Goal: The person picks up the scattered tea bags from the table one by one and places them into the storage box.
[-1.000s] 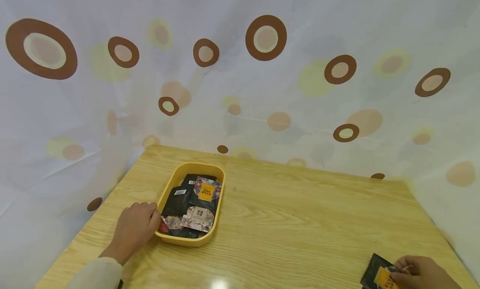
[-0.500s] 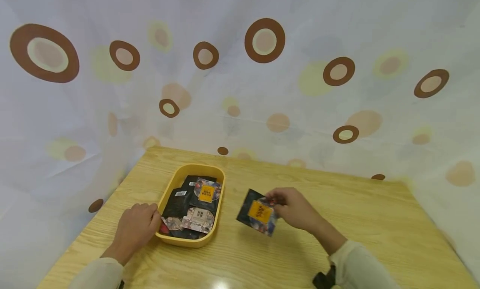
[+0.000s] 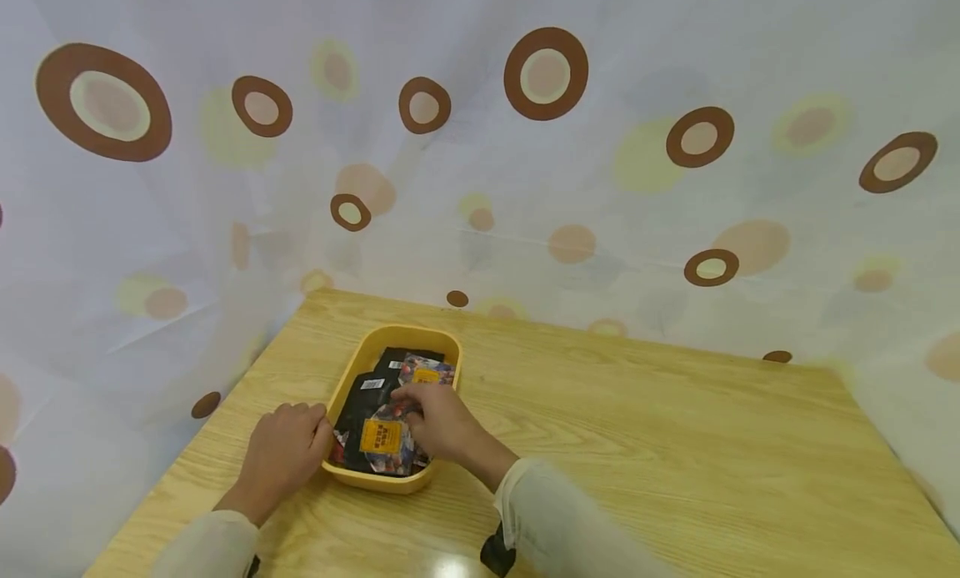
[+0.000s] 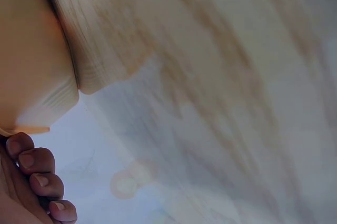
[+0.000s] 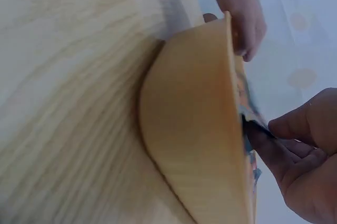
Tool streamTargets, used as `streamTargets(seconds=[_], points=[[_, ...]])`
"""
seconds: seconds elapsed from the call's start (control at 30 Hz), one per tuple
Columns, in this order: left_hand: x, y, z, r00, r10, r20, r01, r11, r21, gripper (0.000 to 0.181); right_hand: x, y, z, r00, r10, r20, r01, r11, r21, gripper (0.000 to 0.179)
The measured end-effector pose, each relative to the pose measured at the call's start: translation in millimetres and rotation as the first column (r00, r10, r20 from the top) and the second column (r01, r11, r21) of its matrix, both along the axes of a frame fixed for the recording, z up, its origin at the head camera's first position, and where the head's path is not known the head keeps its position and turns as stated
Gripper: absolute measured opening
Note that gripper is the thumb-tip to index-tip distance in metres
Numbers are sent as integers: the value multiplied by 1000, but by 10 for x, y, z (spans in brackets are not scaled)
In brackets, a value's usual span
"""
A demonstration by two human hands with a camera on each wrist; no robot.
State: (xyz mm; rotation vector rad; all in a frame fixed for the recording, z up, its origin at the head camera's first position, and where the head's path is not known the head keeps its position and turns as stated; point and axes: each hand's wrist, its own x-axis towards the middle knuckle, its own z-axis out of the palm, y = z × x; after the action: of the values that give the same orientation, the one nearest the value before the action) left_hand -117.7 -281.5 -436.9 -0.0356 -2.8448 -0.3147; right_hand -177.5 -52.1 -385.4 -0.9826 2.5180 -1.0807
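A yellow plastic tub stands at the left of the wooden table, holding several flat black packets. My left hand grips its left rim; in the left wrist view, curled fingers show right at the lip. Inside the rim, my right hand pinches a black packet with an orange label by its edge. That packet lies over the near part of the pile, covering some packets below. The right wrist view has the thumb and fingers pinching the dark packet edge just over the tub wall.
Another orange-labelled packet and a black packet with a white barcode sticker lie in the tub. White cloth with brown and yellow circles rises behind the table and along its left side.
My right hand has brought the orange-labelled packet leftward from the table's near right corner into the tub. My left hand has stayed on the rim.
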Motion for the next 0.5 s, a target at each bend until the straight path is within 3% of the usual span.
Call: streamTargets(seconds=[0.13, 0.23, 0.33, 0.4, 0.5], points=[[-12, 22, 6, 1000, 8, 18, -8, 1000, 2, 28, 30, 203, -4, 995, -14, -95, 15, 1000, 8, 41], [-13, 23, -1, 1000, 6, 16, -6, 1000, -6, 29, 6, 578, 84, 987, -48, -154, 48, 999, -5, 41], [-9, 11, -2, 1000, 1, 5, -1, 1000, -11, 31, -36, 1144, 206, 982, -53, -180, 60, 998, 29, 38], [-4, -3, 7, 1000, -1, 4, 1, 1000, -6, 31, -49, 1585, 269, 983, -22, -180, 44, 992, 119, 35], [6, -27, 30, 1000, -5, 8, 5, 1000, -1, 30, -14, 2253, 298, 994, 32, -100, -5, 966, 260, 36]])
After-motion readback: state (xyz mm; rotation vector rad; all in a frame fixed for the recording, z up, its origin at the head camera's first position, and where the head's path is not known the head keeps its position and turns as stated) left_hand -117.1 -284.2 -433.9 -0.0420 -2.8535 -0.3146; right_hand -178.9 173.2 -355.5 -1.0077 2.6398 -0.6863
